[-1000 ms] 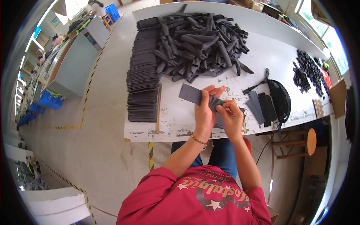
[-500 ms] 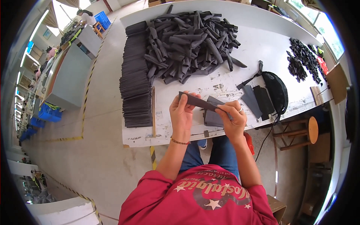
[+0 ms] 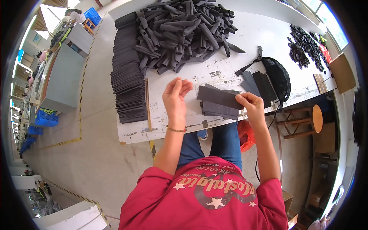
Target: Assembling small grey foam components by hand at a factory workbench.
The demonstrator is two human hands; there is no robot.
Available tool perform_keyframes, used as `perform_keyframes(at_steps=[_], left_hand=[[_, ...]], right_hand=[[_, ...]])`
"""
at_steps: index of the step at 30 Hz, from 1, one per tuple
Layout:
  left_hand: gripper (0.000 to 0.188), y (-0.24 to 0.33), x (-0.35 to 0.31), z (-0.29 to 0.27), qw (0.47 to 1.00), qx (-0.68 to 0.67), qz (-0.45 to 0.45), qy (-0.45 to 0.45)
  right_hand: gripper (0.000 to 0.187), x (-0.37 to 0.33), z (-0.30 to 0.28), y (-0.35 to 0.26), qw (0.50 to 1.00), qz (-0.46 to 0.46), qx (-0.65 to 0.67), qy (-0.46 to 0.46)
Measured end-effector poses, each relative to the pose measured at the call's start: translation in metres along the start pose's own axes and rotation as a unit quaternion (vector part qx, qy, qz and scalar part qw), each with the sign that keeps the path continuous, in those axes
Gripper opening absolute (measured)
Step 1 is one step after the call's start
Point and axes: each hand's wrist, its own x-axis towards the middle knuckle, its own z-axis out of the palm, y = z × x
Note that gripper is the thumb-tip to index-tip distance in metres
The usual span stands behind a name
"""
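Note:
A flat dark grey fabric strip (image 3: 217, 96) is pinched at its right end between the thumb and fingers of my right hand (image 3: 252, 107). It lies over a small stack of similar fabric pieces (image 3: 219, 111) near the table's front edge. My left hand (image 3: 176, 97) is raised to the left of the strip, fingers loosely bent and apart, holding nothing. A long row of tightly packed dark fabric pieces (image 3: 128, 76) runs down the table's left side. Beyond my hands rises a big loose heap of rolled dark fabric pieces (image 3: 180, 34).
A black pouch with a strap (image 3: 278, 76) lies right of the stack, beside more flat dark strips (image 3: 264, 86). A wooden stick (image 3: 148, 103) borders the packed row. Small black parts (image 3: 306, 48) cover the far right. A wooden stool (image 3: 316, 119) and red plastic bag (image 3: 246, 136) are below.
My left hand has let go of the strip and moved back to the left. The strip, held in both hands before, now lies flatter over the stack in my right hand.

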Motion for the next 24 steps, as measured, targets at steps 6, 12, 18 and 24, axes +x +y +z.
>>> perform_keyframes(at_steps=[6,12,18,24], left_hand=[[0.016,-0.022,0.027,-0.025,0.991,0.107,0.010,0.075],[0.014,-0.032,0.110,-0.052,0.936,0.304,0.147,0.099],[0.012,-0.033,0.206,-0.049,0.807,0.539,0.210,0.118],[0.025,-0.041,0.241,-0.034,0.825,0.483,0.203,0.213]], right_hand=[[0.023,-0.015,-0.014,0.050,0.956,-0.031,-0.288,0.035],[0.015,-0.004,-0.042,0.063,0.871,-0.173,-0.439,0.135],[0.021,0.053,-0.076,0.098,0.826,-0.231,-0.506,0.086],[0.039,0.073,-0.083,0.128,0.721,-0.144,-0.676,0.038]])
